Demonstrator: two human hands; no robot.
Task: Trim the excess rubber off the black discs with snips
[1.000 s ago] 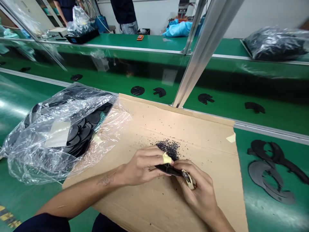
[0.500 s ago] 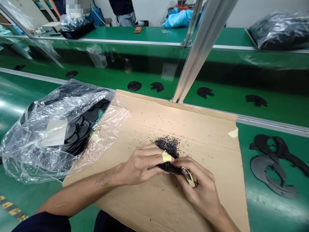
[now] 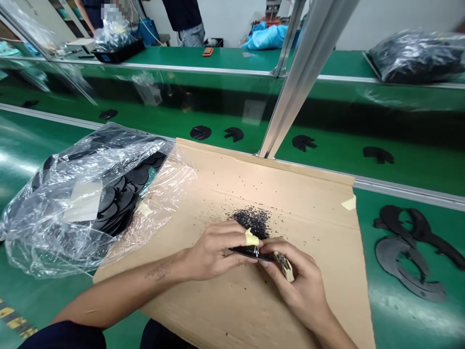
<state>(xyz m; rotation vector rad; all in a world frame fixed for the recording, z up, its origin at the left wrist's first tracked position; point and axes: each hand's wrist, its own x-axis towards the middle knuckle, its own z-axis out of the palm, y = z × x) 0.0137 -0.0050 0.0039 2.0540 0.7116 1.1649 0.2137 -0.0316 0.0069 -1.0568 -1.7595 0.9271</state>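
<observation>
My left hand (image 3: 214, 249) pinches a thin, dark black plastic disc (image 3: 241, 252) between thumb and fingers. Yellow tape (image 3: 251, 238) is wrapped round one of its fingertips. In my closed right hand (image 3: 301, 278) is a small pair of nippers (image 3: 285, 266) with cream-coloured handles, mostly covered by the fingers. Its right fingertips reach the disc's right side, and a bit of shiny metal shows above the disc near the taped finger. Just beyond both hands lies a heap of small black bits (image 3: 254, 220) on a brown cardboard sheet (image 3: 305, 194).
A clear plastic bag (image 3: 119, 194) of black discs lies at left. Curved black parts (image 3: 403, 261) rest on the green table at right. A metal post (image 3: 294, 87) rises behind the cardboard. Beyond, several black parts (image 3: 234, 134) lie on a green strip; people stand farther back.
The disc has tilted and slid slightly left, showing more of its upper face and the metal bit. The right hand's tool has turned a little. The whole view has shifted slightly.
</observation>
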